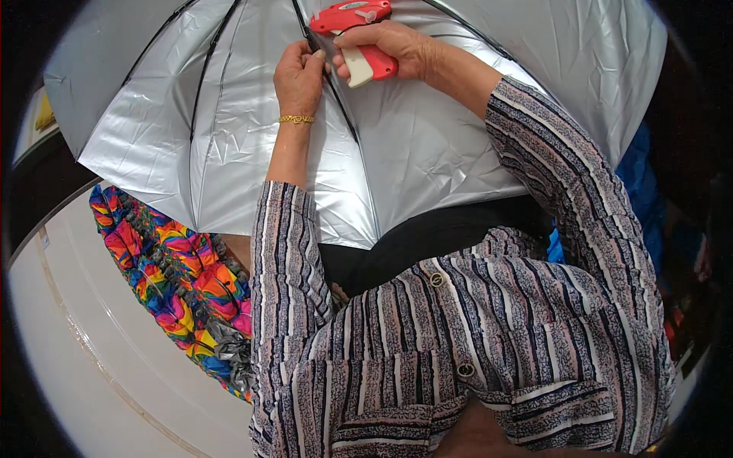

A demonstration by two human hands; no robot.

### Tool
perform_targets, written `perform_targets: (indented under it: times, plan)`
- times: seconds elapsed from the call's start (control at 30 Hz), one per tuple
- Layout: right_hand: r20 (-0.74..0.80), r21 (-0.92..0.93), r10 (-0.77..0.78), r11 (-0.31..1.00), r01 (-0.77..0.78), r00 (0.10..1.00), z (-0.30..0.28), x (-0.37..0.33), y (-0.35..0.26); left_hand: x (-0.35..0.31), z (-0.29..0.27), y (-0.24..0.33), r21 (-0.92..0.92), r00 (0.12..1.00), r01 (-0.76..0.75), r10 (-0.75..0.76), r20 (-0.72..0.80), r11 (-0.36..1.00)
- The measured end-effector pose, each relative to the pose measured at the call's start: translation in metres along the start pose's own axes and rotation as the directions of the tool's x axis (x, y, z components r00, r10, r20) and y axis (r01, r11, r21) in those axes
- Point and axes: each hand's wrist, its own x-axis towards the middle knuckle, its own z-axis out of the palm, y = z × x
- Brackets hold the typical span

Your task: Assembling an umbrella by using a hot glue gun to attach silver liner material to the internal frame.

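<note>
Two hands work at a dark rib (343, 114) of an open umbrella (229, 114), its silver lining facing up across the person's lap. The left hand (299, 76), with a gold bracelet (296, 119) at the wrist, pinches the lining where it meets the rib, fingers (314, 58) clenched on that spot. The right hand (397, 47) is closed around a red and white tagging gun (359, 30), its white trigger part under the fingers and its red body lying just above the pinched spot; whether the needle end touches the cloth cannot be told, since the hands cover it. By the look of it, the step in hand is fastening the lining to the rib at this point. The next move would seem to call for the left hand to keep cloth and rib tight together, with its fingertips out of the gun's path. The umbrella spreads well beyond both hands on every side. Left of it and nearer the person, a pile of rainbow-coloured folded umbrellas (175, 282) lies on a white counter (84, 336), well apart from the hands.
</note>
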Motion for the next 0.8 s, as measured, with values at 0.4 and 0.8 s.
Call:
perform_targets:
  times: [0.4,0.8]
  plan:
    - [-0.076,-0.19,-0.054,0.981,0.038,0.996,0.007,-0.001,-0.001,-0.004,-0.005,0.0,-0.033,1.0,-0.014,0.014,0.01,0.999]
    - [-0.105,-0.139,-0.004,0.99,-0.011,0.994,0.005,-0.006,-0.004,-0.002,-0.007,-0.004,-0.058,1.0,0.022,-0.023,-0.002,0.998]
